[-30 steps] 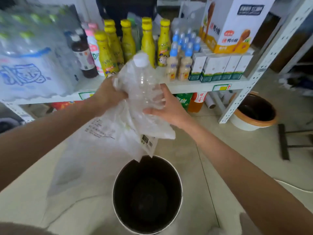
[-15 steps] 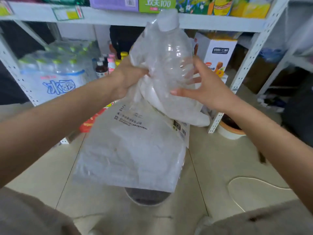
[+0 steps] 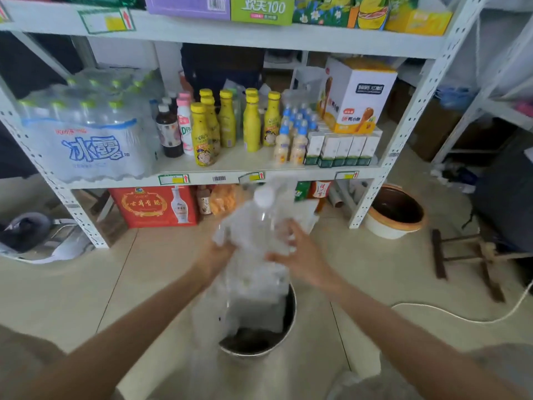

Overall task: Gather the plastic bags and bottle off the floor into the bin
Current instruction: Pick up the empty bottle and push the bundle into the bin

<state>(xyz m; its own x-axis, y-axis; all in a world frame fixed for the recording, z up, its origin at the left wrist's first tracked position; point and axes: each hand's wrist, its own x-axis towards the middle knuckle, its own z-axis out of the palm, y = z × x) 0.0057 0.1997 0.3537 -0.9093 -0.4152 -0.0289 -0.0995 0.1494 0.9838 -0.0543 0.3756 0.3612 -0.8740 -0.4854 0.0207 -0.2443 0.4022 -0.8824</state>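
Both arms stretched forward over the floor (image 3: pixel 360 272). Left hand (image 3: pixel 215 254) clenched on a bunch of clear plastic bags (image 3: pixel 248 287), gripping at the left side of the bundle. Right hand (image 3: pixel 300 255) with fingers (image 3: pixel 285 230) spread, pressed against the right side of a clear bottle (image 3: pixel 264 223); full closure around it hard to tell through the blur. Bottle upright between the two hands, white cap (image 3: pixel 264 196) above them, wrapped in the plastic. Bags hanging down from the hands, lower ends draped over and into the mouth of the bin (image 3: pixel 292 310). Bin standing on the floor directly below the hands, dark inside, mostly covered by the hanging plastic. Bundle motion-blurred, edges of single bags not separable.

Beyond the hands: white metal shelf (image 3: pixel 259 176) with yellow drink bottles (image 3: pixel 227 122), a shrink-wrapped pack of water (image 3: pixel 86 140) to the far left, small cartons (image 3: pixel 340 148) to the right. Red box (image 3: pixel 153 206) under the shelf, ahead-left of the left hand. Round basin (image 3: pixel 393 215) on the floor ahead-right of the right hand. White cable (image 3: pixel 450 313) on the floor to the right of the right arm.
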